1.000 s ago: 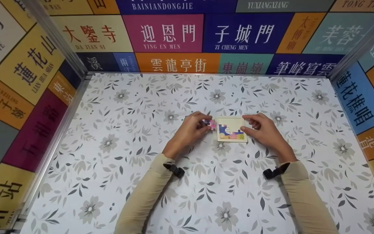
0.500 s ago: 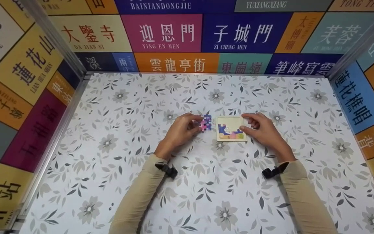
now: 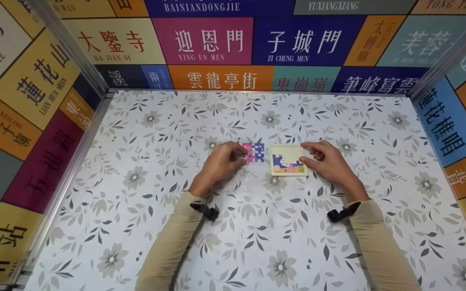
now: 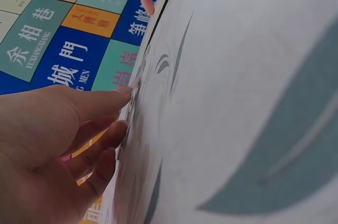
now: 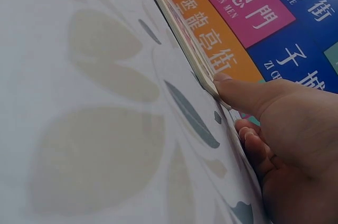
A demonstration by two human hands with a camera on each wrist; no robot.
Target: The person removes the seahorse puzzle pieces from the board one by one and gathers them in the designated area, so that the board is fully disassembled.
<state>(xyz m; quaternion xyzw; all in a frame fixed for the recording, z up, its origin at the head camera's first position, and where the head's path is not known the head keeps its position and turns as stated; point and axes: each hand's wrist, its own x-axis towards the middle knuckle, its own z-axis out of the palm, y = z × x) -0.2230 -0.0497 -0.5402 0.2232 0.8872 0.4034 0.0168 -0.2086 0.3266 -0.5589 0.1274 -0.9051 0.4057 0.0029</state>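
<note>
A joined block of pink and purple jigsaw puzzle pieces [image 3: 259, 152] lies on the patterned surface. At its left edge, my left hand [image 3: 221, 161] pinches the pieces between thumb and bent fingers; in the left wrist view, the fingertips [image 4: 122, 128] come down close to the surface. Just right of the block lies a small square puzzle tray [image 3: 284, 150] with a pale rim. Blue, yellow, pink and green pieces fill its lower part and left side, while bare base shows above. My right hand [image 3: 328, 161] grips the tray's right side, its thumb [image 5: 232, 89] on the rim.
White cloth [image 3: 176, 242] with grey flowers and leaves covers the table. Upright panels with coloured lettered blocks [image 3: 208, 40] border the back and both sides. A dark strap with a small device sits on each wrist.
My left hand has drawn back a little to the left, and more of the joined pieces shows beside its fingers. The right hand and the tray have stayed in place.
</note>
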